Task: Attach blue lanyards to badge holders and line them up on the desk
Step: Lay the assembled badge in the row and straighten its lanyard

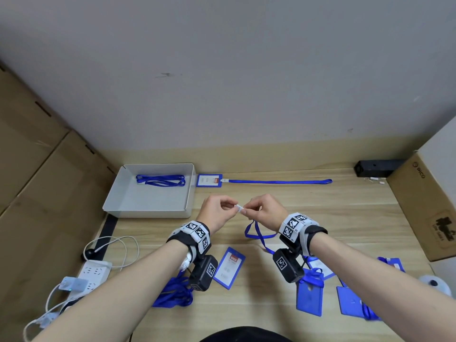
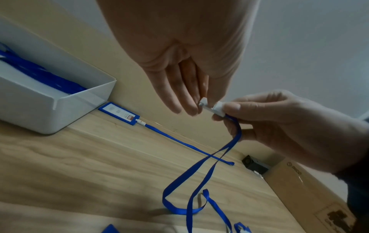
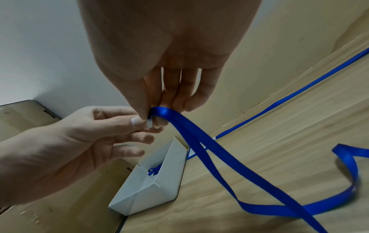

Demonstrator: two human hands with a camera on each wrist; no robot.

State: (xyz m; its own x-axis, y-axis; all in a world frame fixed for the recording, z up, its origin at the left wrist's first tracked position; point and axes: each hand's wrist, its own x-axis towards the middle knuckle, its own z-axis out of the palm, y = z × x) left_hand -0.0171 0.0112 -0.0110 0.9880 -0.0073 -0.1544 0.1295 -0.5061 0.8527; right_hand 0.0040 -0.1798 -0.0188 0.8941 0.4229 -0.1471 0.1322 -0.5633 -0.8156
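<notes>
Above the middle of the desk, my left hand pinches the tip of a white clip on a blue lanyard. My right hand pinches the clip's body where the ribbon joins it. The ribbon hangs down and loops on the desk. A blue badge holder lies loose under my left wrist. At the back, one badge holder lies with its lanyard attached and stretched out to the right.
A white tray at the back left holds a folded lanyard. More lanyards lie near left, more blue holders near right. A power strip sits at the left, a cardboard box at the right.
</notes>
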